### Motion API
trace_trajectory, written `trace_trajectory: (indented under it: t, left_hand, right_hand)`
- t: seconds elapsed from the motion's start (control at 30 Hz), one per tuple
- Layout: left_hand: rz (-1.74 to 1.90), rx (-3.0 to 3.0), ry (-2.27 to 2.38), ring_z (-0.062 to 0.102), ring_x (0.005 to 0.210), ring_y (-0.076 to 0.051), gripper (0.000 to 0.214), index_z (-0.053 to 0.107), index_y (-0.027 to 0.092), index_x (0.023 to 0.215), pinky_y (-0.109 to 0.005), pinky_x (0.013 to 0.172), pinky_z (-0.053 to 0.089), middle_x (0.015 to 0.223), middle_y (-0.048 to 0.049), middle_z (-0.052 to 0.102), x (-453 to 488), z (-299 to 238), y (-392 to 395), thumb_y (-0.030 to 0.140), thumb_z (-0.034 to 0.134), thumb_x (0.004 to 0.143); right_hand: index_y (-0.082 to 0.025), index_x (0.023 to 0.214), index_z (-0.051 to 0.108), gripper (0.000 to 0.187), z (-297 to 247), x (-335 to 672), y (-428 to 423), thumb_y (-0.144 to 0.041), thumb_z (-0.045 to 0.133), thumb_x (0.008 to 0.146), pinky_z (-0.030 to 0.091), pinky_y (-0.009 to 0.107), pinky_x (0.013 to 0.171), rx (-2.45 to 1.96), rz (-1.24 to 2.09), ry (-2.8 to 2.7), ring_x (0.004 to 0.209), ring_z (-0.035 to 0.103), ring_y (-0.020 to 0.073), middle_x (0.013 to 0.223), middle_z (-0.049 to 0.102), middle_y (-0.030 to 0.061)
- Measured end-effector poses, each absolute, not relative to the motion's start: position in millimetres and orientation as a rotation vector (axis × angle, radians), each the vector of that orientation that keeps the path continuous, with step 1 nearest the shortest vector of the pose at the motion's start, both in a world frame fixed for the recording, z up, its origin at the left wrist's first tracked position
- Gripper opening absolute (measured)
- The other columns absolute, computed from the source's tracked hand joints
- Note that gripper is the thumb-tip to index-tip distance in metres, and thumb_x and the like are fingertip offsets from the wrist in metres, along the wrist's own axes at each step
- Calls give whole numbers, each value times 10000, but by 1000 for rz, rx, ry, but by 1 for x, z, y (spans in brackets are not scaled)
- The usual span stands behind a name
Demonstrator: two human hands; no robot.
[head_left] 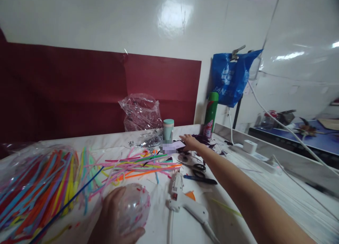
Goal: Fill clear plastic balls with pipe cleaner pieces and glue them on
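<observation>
My left hand (109, 219) grips a clear round ball (134, 207) with pink specks inside, low at the front of the white table (265, 198). My right arm stretches far across the table. My right hand (191, 142) rests on a phone (174, 145) lying near the back, fingers closed over its edge. Loose colourful pipe cleaners (137, 164) lie between the two hands. A white glue gun (182, 200) lies just right of the ball.
A clear bag of pipe cleaners (37, 187) fills the left. Black scissors (198, 173) lie beside my right forearm. A teal cup (168, 129), crumpled plastic (141, 111), a green spray can (211, 114) and a blue bag (230, 78) stand at the back. A power strip (251, 152) lies right.
</observation>
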State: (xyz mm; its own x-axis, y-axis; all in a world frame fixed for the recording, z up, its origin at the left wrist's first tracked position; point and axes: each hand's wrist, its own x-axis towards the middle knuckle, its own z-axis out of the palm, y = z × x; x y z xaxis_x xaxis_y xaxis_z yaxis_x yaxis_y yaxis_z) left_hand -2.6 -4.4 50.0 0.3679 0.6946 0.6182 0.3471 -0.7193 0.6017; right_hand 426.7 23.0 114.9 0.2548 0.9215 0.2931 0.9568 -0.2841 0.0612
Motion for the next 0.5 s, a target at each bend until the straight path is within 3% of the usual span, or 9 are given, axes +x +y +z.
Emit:
trace_trajectory:
  t: [0.17, 0.33, 0.5]
  left_hand:
    - [1297, 2335, 907, 546, 1076, -366, 755, 410, 279, 1186, -557, 908, 477, 1139, -83, 553, -1, 57, 0, 277, 752, 513]
    - [1196, 2403, 899, 531, 1106, -338, 761, 412, 252, 1202, -531, 935, 459, 1167, -91, 548, -1, 70, -9, 231, 754, 523]
    - [1170, 2359, 866, 524, 1121, -318, 737, 424, 251, 1189, -506, 950, 449, 1161, -79, 550, -1, 76, -12, 216, 754, 531]
  right_hand:
    - [-161, 1137, 558, 282, 138, 389, -25, -311, 529, 901, 493, 391, 823, -2317, -325, -1806, 964, 593, 194, 1135, 591, 79]
    - [-176, 848, 673, 225, 119, 313, -97, -286, 480, 880, 431, 232, 611, -2256, -137, -1925, 685, 610, 144, 787, 688, 34]
    - [-167, 832, 647, 276, 93, 258, -142, -413, 624, 710, 404, 263, 594, -2287, -62, -1984, 793, 607, 237, 846, 682, 104]
